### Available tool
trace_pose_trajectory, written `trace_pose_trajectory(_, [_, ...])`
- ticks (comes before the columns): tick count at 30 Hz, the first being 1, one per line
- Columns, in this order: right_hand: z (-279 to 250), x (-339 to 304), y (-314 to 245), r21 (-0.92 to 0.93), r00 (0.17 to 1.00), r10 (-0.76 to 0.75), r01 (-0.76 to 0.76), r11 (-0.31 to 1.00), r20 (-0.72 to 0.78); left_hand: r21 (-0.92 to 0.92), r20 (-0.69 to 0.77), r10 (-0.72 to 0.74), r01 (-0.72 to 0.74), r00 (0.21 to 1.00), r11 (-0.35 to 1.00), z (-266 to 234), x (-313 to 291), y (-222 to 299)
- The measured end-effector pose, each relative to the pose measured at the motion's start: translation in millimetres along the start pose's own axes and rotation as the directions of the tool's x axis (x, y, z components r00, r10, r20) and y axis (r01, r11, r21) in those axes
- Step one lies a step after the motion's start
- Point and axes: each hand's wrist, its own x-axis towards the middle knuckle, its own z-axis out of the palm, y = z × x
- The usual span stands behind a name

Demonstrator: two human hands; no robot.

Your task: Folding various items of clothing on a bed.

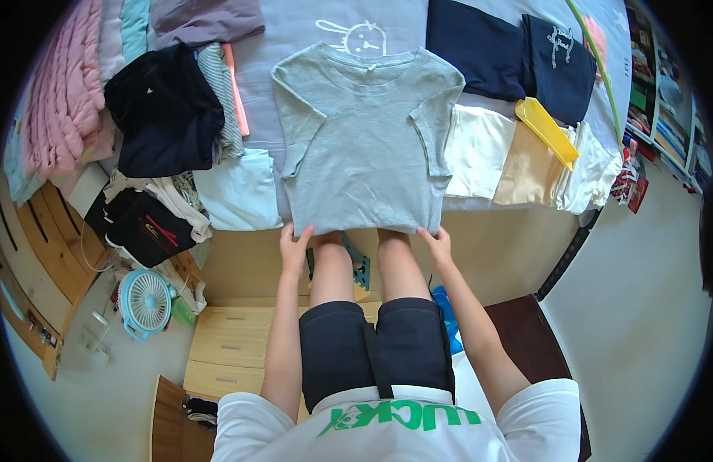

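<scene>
Across the near edge of the bed, a grey T-shirt lies spread with its neckline pointing away from the person and its hem at the bed's edge. The left hand grasps one bottom corner and the right hand grasps the other, thumbs and fingers closed at the cloth. Holding both corners apart keeps the hem drawn fairly straight, though a few soft wrinkles run above it; how firm each pinch is cannot be told, because the fingertips are small and partly hidden. Both sleeves slant down along the sides, probably so the body lies flat between them.

The shirt sits centrally, directly before the person, where both arms reach it evenly. Folded clothes are kept to the flanks, which leaves room for it: a black folded garment and a pale blue folded cloth on the left; a navy folded garment, a white folded cloth and a beige folded cloth on the right. A yellow plastic piece rests on the right-hand clothes. Beyond the bed's left side stands a blue fan.
</scene>
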Motion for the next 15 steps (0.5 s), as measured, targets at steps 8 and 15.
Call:
trace_pose_trajectory(8, [-18.8, -47.4, 2.4, 0.125, 0.995, -0.026, 0.014, 0.992, 0.099, -0.155, 0.404, -0.271, 0.357, 0.874, 0.921, -32.0, -36.7, 2.6])
trace_pose_trajectory(15, [-25.3, -80.7, 9.6, -0.068, 0.997, -0.064, 0.061, 0.996, -0.045, -0.349, 0.134, -0.294, 0.323, 0.946, 0.880, -59.1, -71.0, 9.1])
